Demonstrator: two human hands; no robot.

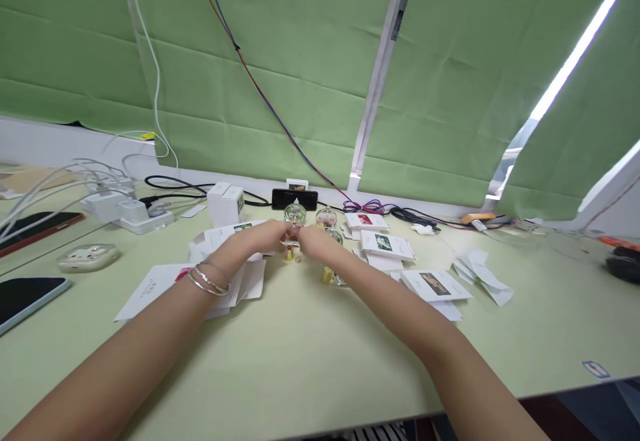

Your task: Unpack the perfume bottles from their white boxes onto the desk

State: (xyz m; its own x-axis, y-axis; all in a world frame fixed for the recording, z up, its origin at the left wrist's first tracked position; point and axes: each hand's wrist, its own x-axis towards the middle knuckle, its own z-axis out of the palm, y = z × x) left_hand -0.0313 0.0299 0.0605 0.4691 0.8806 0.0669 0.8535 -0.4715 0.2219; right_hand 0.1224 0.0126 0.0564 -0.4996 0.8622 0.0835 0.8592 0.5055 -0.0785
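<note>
Both hands meet over the middle of the table at a small round glass perfume bottle [293, 233] with a pinkish tint. My left hand [276, 236] grips it from the left, fingers closed. From the right, my right hand [314, 241] is closed at the same bottle, its fingertips partly hidden. Just below the hands stands a gold cap [289, 253]. A greenish round glass bottle [295, 211] is behind them, and a pinkish one [326, 217] is to the right. Another gold cap [327, 275] lies near my right forearm, which partly covers more glass.
Flattened white cartons [160, 288] lie left; picture boxes [435, 284] lie right, beside crumpled paper [483, 276]. Upright white boxes [225, 205] and a propped black phone [295, 199] stand behind. A power strip [145, 218] with cables and another phone [30, 298] are at left.
</note>
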